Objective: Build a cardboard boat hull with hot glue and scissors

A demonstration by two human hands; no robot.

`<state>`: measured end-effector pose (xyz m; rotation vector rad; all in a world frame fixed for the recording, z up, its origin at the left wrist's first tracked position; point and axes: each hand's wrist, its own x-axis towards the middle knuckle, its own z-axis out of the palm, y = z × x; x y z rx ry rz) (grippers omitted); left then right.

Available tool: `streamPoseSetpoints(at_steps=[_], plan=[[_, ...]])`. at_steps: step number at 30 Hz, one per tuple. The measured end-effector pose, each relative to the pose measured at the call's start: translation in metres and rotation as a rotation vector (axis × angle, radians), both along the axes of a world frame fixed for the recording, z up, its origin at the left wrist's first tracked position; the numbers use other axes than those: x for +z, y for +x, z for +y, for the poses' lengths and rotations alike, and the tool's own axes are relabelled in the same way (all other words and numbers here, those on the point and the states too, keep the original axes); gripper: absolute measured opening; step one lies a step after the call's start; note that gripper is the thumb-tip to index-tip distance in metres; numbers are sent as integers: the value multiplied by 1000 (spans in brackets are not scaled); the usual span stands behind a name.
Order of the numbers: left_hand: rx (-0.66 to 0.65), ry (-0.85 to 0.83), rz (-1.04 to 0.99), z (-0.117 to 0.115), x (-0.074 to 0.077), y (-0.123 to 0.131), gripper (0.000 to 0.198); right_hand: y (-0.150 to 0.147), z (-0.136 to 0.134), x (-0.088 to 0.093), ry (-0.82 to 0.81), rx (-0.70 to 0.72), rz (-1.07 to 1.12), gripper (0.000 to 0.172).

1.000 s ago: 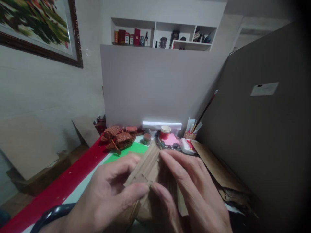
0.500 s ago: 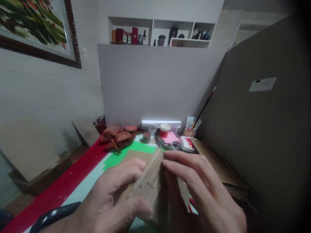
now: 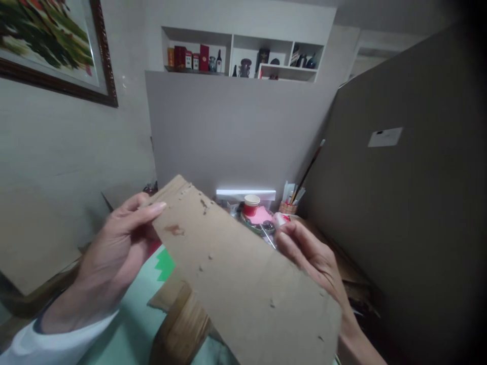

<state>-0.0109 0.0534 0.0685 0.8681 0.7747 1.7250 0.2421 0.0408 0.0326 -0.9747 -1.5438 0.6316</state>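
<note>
A flat piece of brown cardboard (image 3: 243, 274) with small tears and scuffs is tilted across the front of the view. My left hand (image 3: 117, 243) grips its upper left corner, thumb on the face and fingers behind. My right hand (image 3: 310, 253) is at the long upper right edge, fingers curled and tips pinched together; what they hold, if anything, I cannot make out. Beneath the cardboard shows a folded brown piece with torn, streaky layers (image 3: 182, 324). A bit of green paper (image 3: 165, 264) with a jagged edge lies on the pale green tabletop (image 3: 125, 324).
At the back stand a red and white paper cup (image 3: 251, 205), pink paper (image 3: 261, 215) on a round tray, and a small basket (image 3: 288, 208) with brushes. Grey panels (image 3: 236, 132) rise behind and at the right. More flat board leans at the left.
The cardboard, held edge-up between both hands before, now shows its broad face. My left hand has moved left and up to a corner; the right hand has closed into a pinch.
</note>
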Motion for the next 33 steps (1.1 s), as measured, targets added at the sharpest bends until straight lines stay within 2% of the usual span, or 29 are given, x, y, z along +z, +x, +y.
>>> streamPoseSetpoints(at_steps=[5,10,11,13,15,18,21,22,25,26,29,33], plan=[[138,15,-45,8,4,-7,37,0,5,-14,-162,58,166,43],[168,-15,-25,16,2,-3,35,0,-3,-35,-277,303,288,63],[168,-13,-19,17,0,0,36,1,-6,-38,-282,345,299,63],[139,-17,19,19,-4,6,36,2,-12,-41,-290,389,314,50],[120,-12,62,19,-7,10,31,2,-17,-43,-298,385,327,36],[127,10,115,22,-14,9,28,5,-21,-43,-282,326,349,34],[123,31,189,34,-22,-2,20,9,-24,-42,-243,251,341,30],[139,51,214,40,-25,-7,14,11,-24,-41,-234,233,329,29],[311,109,219,59,-36,-22,18,17,-26,-39,-210,219,283,28],[325,116,223,63,-39,-25,16,18,-27,-37,-194,219,264,29],[231,103,298,65,-45,-27,12,21,-30,-32,-155,222,196,34],[58,53,381,48,-44,-19,22,26,-32,-29,-164,250,120,36]])
